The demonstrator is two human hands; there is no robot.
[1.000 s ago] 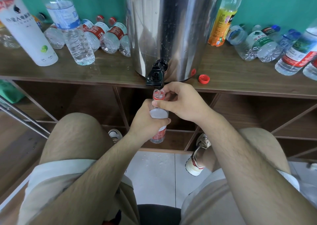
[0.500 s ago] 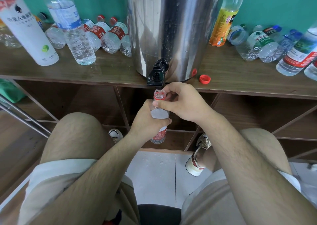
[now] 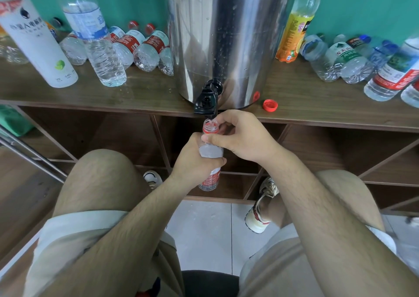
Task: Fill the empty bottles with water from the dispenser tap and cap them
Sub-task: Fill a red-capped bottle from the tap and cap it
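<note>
Two hands on one small bottle [image 3: 211,152], held upright beneath the black tap [image 3: 206,99] of the steel dispenser [image 3: 226,36], its open mouth just under the spout! Left hand [image 3: 195,160] wraps its fingers round the body, red label [image 3: 209,179] showing below; right hand [image 3: 243,135] curls thumb and fingers round the shoulder and neck. Red cap [image 3: 270,105] lies on the wooden shelf [image 3: 317,101] just right of the dispenser, apart from the bottle, with other bottles [image 3: 99,54] crowding both sides

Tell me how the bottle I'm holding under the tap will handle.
The bottle looks thin-walled, so a hard squeeze from the left hand could push water out of its uncapped mouth. It seems nearly full, so probably heavy for its size.
</note>
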